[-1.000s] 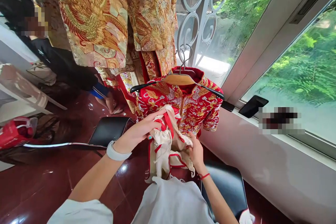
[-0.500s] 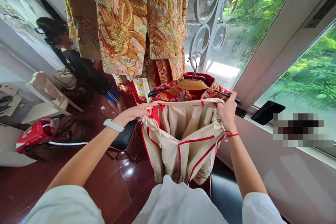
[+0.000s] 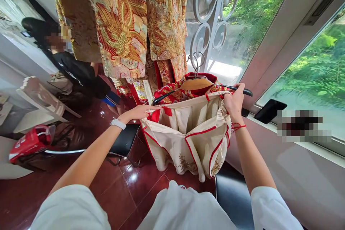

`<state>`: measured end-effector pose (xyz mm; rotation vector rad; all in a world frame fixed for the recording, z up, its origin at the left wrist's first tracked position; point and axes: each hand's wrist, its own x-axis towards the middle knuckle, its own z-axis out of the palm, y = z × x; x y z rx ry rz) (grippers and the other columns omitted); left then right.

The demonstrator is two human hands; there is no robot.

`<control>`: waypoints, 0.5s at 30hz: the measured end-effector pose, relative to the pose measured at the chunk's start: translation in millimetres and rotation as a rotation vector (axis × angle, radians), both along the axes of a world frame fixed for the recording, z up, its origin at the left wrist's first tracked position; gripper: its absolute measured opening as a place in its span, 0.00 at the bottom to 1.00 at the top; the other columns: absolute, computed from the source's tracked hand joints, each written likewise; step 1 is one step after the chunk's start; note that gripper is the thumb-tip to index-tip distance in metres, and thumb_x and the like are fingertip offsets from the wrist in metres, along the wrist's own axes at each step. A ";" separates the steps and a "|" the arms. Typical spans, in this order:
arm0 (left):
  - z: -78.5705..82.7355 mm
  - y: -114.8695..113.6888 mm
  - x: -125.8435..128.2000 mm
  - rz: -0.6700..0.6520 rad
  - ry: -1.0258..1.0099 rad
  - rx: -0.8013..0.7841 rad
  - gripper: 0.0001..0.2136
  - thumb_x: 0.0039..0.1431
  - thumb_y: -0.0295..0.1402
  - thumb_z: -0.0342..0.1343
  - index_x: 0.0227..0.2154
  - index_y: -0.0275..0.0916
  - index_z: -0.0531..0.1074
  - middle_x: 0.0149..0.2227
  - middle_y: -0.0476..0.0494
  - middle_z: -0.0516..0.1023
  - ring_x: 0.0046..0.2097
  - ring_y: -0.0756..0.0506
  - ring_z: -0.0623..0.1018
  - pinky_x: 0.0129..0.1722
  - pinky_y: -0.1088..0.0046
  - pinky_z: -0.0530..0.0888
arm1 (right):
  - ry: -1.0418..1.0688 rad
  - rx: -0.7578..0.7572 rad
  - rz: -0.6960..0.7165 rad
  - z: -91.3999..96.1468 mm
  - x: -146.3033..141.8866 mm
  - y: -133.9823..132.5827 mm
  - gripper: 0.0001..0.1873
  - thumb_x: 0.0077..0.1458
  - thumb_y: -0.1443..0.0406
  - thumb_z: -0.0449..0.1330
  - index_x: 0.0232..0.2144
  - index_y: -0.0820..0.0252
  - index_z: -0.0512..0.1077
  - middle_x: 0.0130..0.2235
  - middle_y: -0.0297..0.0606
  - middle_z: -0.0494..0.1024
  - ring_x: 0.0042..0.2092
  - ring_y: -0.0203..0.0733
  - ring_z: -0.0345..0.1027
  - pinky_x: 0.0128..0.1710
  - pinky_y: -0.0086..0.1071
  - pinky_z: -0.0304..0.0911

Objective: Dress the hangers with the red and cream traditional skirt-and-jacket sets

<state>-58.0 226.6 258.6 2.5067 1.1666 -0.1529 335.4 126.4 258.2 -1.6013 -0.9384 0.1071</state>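
A cream skirt [image 3: 174, 147] with red trim and a gathered waistband hangs between my hands, its waist spread and its inside showing. My left hand [image 3: 142, 111] is closed on the left end of the waistband, near a red patch. At the other end, my right hand [image 3: 235, 103] grips the gathered waistband, with its fingers up at the black arm of a hanger [image 3: 198, 84]. That hanger has a wooden middle and sits just behind the skirt. Behind it hangs a red and gold embroidered garment [image 3: 172, 95]. The fingertips are partly hidden by cloth.
Gold embroidered garments [image 3: 121, 32] hang ahead. To the right are a window and a phone [image 3: 270, 111] on its sill. Black chairs [image 3: 124, 140] stand left and below right. A person in dark clothes [image 3: 78, 70] is at the left, beyond a red bag [image 3: 31, 143].
The skirt's waist is pulled slightly wider and its lower part has swung outward, showing embroidery near the hem. The hanger's right end has tipped upward with my right hand. The view has shifted slightly.
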 end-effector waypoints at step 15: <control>-9.1 26.5 -4.3 0.087 -0.126 -0.071 0.31 0.45 0.28 0.49 0.56 0.37 0.76 0.53 0.43 0.81 0.56 0.40 0.77 0.58 0.68 0.71 | -0.017 0.029 0.028 -0.9 8.1 2.9 0.23 0.35 0.72 0.53 0.39 0.55 0.59 0.33 0.34 0.67 0.35 0.42 0.61 0.41 0.37 0.59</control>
